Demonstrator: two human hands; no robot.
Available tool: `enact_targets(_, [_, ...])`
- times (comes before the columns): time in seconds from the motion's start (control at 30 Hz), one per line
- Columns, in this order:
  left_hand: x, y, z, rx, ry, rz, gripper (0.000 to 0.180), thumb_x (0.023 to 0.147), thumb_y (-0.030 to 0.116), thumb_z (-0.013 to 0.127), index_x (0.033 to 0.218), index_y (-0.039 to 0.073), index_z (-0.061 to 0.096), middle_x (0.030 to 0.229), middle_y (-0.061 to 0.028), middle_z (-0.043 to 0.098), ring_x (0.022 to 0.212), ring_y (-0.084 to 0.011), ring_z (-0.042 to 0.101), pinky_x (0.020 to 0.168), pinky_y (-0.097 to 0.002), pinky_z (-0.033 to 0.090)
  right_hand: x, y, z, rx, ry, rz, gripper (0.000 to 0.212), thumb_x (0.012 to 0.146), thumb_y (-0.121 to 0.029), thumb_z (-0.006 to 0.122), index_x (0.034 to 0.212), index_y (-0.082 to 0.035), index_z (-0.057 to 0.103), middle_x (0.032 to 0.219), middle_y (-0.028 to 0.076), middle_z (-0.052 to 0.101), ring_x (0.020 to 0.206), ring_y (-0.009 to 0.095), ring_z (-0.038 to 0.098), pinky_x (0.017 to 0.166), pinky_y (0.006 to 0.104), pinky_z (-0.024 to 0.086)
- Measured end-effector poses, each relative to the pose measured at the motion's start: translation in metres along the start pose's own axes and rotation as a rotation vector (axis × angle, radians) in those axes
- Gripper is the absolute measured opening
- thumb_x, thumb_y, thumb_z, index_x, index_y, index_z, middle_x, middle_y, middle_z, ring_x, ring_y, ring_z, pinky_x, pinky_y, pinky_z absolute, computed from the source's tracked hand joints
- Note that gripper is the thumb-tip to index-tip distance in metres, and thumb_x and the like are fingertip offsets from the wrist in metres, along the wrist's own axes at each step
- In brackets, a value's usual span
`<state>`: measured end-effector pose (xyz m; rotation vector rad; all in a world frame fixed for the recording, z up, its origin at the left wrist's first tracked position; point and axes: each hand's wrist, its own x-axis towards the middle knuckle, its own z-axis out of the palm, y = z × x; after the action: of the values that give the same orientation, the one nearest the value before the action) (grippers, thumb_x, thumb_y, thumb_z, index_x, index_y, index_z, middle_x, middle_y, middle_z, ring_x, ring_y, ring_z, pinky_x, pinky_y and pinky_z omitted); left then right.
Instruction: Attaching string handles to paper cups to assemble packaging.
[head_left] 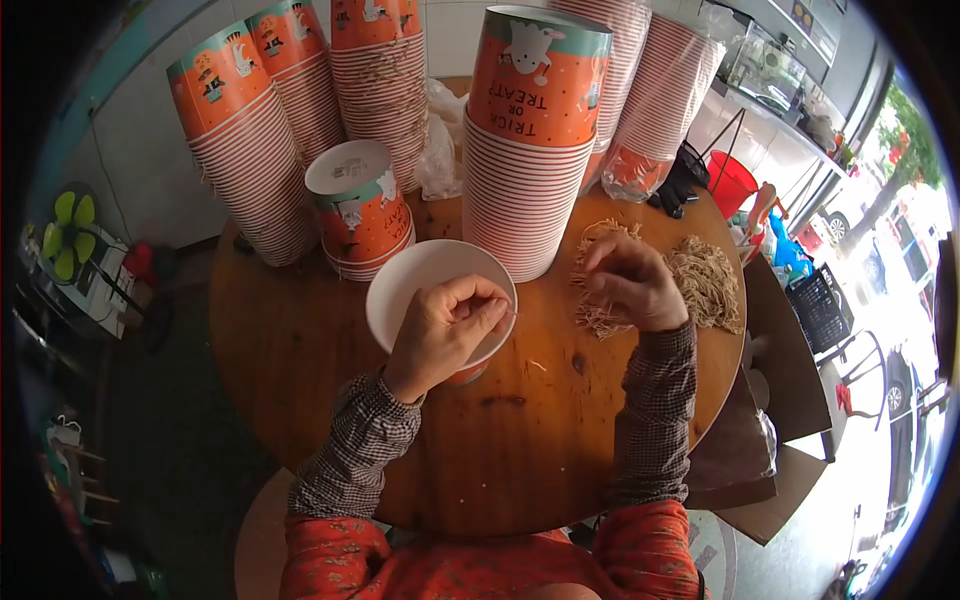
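Observation:
A paper bucket [385,310] with a white inside and an orange outside stands upright on the table, its mouth facing up. Over its right rim is my left hand [450,325], thumb and forefinger pinched together; a thin pale bit shows at the fingertips, too small to name. My right hand [640,285] hovers by the loose beige strings [592,315], its fingers bent with a gap between thumb and forefinger, and nothing visible in it. Right of that hand lies a thicker bundle of beige strings [708,280]. Just behind the bucket rises a tall stack of upside-down orange buckets [525,200].
A short bucket stack [365,215] stands at the left, in front of taller stacks [250,150]. Plastic-wrapped buckets [665,90] and black gloves [680,185] are at the back right. Cardboard boxes [790,370] sit beside the round wooden table [520,450].

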<state>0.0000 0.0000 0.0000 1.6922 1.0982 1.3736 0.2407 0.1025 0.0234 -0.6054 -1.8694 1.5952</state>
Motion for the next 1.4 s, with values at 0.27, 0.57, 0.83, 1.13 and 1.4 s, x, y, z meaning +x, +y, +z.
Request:
enact_targets(0.27, [-0.005,0.006,0.009,-0.293,0.107,-0.174,0.016,0.095,0.014,0.057,0.095,-0.003,0.060,0.081,-0.0067,0.067,0.065,-0.0074,0.062,0.060,-0.0204,0.052,0.012,0.008,0.026,-0.348,0.205,-0.137,0.010,0.088,-0.002,0.060,0.097,-0.001,0.061,0.075,-0.001,0.058,0.063,0.005,0.053,0.054,0.0214,0.042])
enact_targets(0.57, [-0.011,0.001,0.017,-0.159,0.036,-0.088,0.015,0.096,0.014,0.056,0.100,-0.001,0.056,0.083,-0.0052,0.068,0.055,-0.0025,0.052,0.048,-0.0168,0.042,-0.012,-0.027,0.053,-0.056,-0.064,-0.271,0.013,0.088,-0.003,0.064,0.100,0.000,0.060,0.084,-0.001,0.063,0.074,0.008,0.059,0.064,0.0228,0.048])
enact_targets(0.83, [-0.006,0.001,0.015,-0.298,-0.126,-0.249,0.011,0.095,0.009,0.057,0.096,-0.001,0.059,0.075,-0.0015,0.062,0.054,-0.0026,0.046,0.049,-0.0176,0.037,0.007,-0.012,0.048,-0.565,0.172,-0.246,0.015,0.084,-0.001,0.064,0.099,-0.001,0.060,0.080,0.005,0.064,0.072,0.012,0.063,0.065,0.0273,0.050])
enact_targets(1.13, [-0.002,0.000,0.007,-0.649,0.116,-0.359,0.014,0.095,0.013,0.057,0.096,-0.001,0.059,0.075,-0.0034,0.061,0.058,-0.0075,0.051,0.054,-0.0197,0.043,0.010,-0.004,0.052,-0.341,0.150,-0.200,0.015,0.086,-0.012,0.068,0.094,0.001,0.065,0.079,0.003,0.064,0.072,0.008,0.058,0.064,0.0237,0.048])
enact_targets(1.4, [-0.002,-0.005,0.006,-0.598,0.098,-0.322,0.015,0.096,0.014,0.056,0.099,0.000,0.058,0.079,-0.0044,0.062,0.063,-0.0086,0.055,0.057,-0.0208,0.045,0.009,-0.007,0.061,-0.536,0.084,-0.157,0.019,0.085,-0.014,0.069,0.094,0.002,0.068,0.078,0.003,0.068,0.070,0.009,0.061,0.062,0.0247,0.049])
